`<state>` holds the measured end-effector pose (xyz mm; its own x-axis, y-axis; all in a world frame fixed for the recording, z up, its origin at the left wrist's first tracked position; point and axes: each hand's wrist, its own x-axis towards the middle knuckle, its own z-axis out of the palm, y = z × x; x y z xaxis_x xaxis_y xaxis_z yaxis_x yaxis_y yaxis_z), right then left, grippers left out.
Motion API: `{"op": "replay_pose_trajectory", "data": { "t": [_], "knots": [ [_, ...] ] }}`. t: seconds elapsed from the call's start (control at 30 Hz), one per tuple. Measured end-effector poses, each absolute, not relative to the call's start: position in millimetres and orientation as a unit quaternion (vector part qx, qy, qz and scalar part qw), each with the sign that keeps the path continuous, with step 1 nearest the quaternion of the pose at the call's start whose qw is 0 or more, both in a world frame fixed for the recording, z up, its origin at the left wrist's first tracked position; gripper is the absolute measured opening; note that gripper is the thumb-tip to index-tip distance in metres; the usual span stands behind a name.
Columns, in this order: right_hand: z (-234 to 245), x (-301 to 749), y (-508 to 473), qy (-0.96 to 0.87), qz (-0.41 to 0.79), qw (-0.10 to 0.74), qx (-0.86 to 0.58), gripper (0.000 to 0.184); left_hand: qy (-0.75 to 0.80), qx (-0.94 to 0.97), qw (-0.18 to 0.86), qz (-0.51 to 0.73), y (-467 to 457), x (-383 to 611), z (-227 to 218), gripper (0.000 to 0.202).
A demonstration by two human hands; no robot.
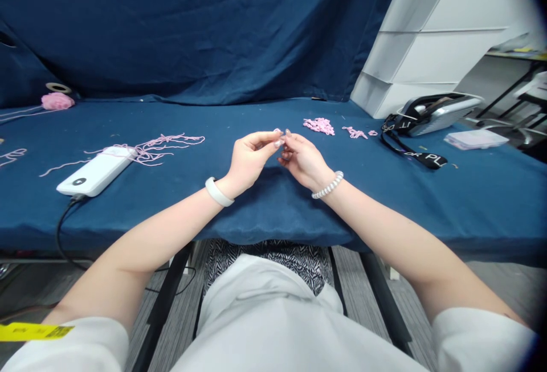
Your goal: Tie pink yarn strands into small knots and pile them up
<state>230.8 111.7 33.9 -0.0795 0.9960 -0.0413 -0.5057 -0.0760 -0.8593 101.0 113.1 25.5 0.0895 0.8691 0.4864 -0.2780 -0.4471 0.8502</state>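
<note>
Above the blue-covered table, my left hand [253, 156] and my right hand [306, 160] meet fingertip to fingertip. Both are closed in a pinch. Between them shows a tiny loop of pink yarn [277, 130]; most of it is hidden by the fingers. Just beyond my right hand lies a pile of short pink yarn pieces [318, 126], with a smaller cluster of pink pieces [354, 133] to its right. Over on the left, long strands of pink yarn [164, 143] are spread across the end of a white power bank [100, 171].
A pink yarn ball [57, 101] sits at the far left beside a tape roll [58, 87]. On the right are a silver case [444, 114], a black lettered strap [410, 152] and a flat clear box [476, 138]. White boxes [427, 47] stand behind. A cable [62, 229] hangs over the front edge.
</note>
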Motion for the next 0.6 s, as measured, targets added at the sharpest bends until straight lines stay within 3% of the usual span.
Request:
{"op": "replay_pose_trajectory", "data": {
  "t": [0.43,0.6],
  "knots": [
    [26.1,231.4,116.6,-0.475,0.549,0.620,-0.297,0.035,0.282,0.511,0.583,0.565,116.9,97.7,32.9,0.051],
    [26.6,232.0,116.6,-0.471,0.566,0.616,-0.280,0.040,0.284,0.516,0.580,0.562,116.4,95.5,35.6,0.058]
  ]
}}
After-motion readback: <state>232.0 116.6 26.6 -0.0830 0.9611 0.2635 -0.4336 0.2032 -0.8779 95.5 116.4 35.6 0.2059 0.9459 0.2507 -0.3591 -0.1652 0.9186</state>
